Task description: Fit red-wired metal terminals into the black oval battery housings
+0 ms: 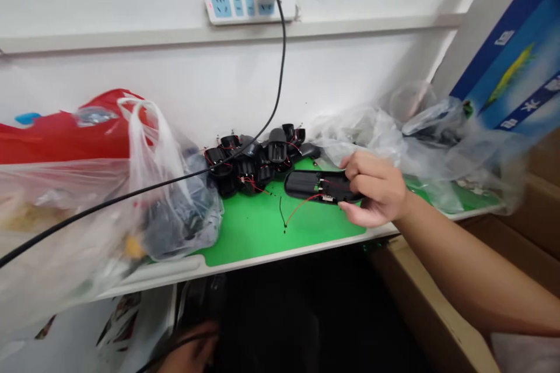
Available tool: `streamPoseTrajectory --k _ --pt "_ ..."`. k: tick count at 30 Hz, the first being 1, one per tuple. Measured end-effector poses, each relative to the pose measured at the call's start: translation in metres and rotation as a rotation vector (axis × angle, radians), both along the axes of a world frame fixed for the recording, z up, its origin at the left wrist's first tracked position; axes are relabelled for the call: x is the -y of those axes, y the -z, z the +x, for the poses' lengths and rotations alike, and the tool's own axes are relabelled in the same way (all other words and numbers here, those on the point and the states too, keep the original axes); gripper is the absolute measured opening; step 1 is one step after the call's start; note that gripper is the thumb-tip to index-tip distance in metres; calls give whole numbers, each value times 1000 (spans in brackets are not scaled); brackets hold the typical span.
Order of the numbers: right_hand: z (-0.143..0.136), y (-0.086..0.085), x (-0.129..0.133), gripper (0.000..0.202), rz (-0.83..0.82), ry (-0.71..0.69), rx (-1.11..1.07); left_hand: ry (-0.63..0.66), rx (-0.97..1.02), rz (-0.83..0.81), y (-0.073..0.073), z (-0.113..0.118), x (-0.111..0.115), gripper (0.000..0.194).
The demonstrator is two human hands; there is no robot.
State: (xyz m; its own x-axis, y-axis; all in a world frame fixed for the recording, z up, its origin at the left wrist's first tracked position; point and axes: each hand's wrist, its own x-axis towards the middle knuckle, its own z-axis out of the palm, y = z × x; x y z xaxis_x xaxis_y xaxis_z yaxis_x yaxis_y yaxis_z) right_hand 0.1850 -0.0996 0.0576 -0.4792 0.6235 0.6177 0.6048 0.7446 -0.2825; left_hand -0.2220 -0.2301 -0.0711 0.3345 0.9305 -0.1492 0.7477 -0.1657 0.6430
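My right hand [371, 189] is closed on the right end of a long black plastic housing [301, 184], fingers above and thumb below. The housing lies open side up over the green mat [249, 227], showing a small circuit board and white connectors. A red wire and a black wire [282, 213] run from it onto the mat. My left hand [190, 355] is low at the bottom edge, below the table, dim and blurred near a black cable; its fingers cannot be made out. Behind the housing, a pile of black parts [262, 160] with thin red wires sits against the wall.
A power strip [230, 6] is on the wall, its black cable [175, 179] crossing over the table to the left. Plastic bags [175, 204] fill the left side, more bags [371, 131] the back right. Cardboard boxes [429, 297] stand below at right.
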Motion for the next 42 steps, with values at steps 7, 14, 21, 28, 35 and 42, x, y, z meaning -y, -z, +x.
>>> streamPoseTrajectory --k 7,14,21,28,35,42 --pt "-5 3 19 19 28 -478 -180 -129 690 -253 -75 62 -66 50" --pt "-28 -14 -19 10 142 -622 -97 408 973 -841 -91 162 -134 55" --pt "-31 -19 -81 17 178 -422 -317 202 1331 -696 -99 219 -174 35" --pt "-30 21 -117 41 -352 -188 -845 -213 1526 -252 -117 203 -222 26" --pt "-25 38 -102 27 -349 -302 -246 -222 1511 -160 -105 184 -234 28" --pt "-32 49 -104 22 -143 -179 -78 -251 1545 -154 -97 184 -239 31"
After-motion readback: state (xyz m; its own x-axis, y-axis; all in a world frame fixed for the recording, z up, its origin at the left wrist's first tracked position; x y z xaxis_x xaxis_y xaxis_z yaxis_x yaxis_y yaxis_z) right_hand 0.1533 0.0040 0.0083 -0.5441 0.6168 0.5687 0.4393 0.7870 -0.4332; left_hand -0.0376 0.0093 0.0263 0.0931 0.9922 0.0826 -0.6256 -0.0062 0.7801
